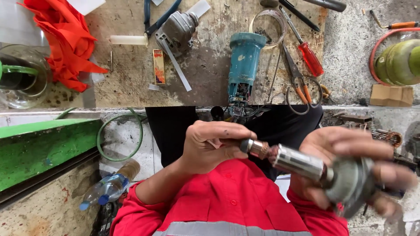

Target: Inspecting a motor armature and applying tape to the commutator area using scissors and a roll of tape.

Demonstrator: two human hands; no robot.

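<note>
I hold a motor armature in front of my red shirt. Its copper commutator (259, 149) points left, its silver laminated core (299, 162) is in the middle, and a blurred grey round housing (352, 184) sits on its right end. My left hand (210, 146) is closed around the shaft end by the commutator. My right hand (350, 150) cups the grey housing from behind, with fingers wrapped over it. A teal power tool body (243, 61) with loose wires at its open end lies on the workbench (131, 83) just beyond my hands.
The bench also carries a grey gear head (177, 28), a red-handled screwdriver (310, 59), orange-handled scissors (298, 85), blue-handled pliers (153, 19), an orange cloth (65, 39) and a glass jar (22, 74). A green gas cylinder (400, 61) lies right; a plastic bottle (105, 190) and green hose (120, 140) lie lower left.
</note>
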